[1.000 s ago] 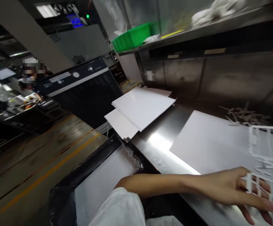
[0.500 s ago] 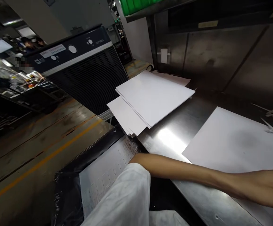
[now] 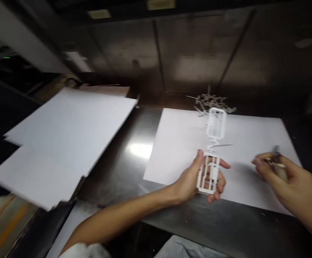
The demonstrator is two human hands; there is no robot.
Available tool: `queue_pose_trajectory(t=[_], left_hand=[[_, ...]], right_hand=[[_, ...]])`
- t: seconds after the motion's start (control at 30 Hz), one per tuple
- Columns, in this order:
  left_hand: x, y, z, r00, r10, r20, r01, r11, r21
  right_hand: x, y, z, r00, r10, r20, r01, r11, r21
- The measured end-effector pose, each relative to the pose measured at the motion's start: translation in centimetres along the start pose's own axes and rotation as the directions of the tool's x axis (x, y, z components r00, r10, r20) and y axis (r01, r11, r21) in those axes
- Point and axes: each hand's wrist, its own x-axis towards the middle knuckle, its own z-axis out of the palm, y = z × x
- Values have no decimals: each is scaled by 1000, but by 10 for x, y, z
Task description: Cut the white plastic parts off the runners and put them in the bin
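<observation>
My left hand grips a white moulded plastic part by its lower frame, thumb along the left edge and fingers behind. A second slotted frame extends from its far end, joined by a zigzag strip with a thin sprue sticking out to the right. At the right, my right hand is closed around a small tool with a metallic tip and a pale grip; blur hides its exact kind. Both hands are over a white sheet on the metal table.
A heap of thin plastic sprues lies at the sheet's far edge. To the left, a stack of white sheets overhangs the metal table. A metal wall stands behind. Small scraps lie near the front edge.
The view has swung right, bringing both hands and the white plastic part into sight. Earlier, only my left forearm and part of the hand showed at the right edge.
</observation>
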Motion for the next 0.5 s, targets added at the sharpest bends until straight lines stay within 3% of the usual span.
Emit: queue_pose_trajectory(t=[0.23, 0.5], left_hand=[[-11, 24, 19, 990, -142, 14, 143, 988, -57], [-6, 26, 17, 985, -173, 14, 173, 977, -123]], right_hand=[[6, -19, 3, 985, -67, 162, 17, 955, 295], [0, -23, 0, 960, -113, 255, 9, 926, 379]])
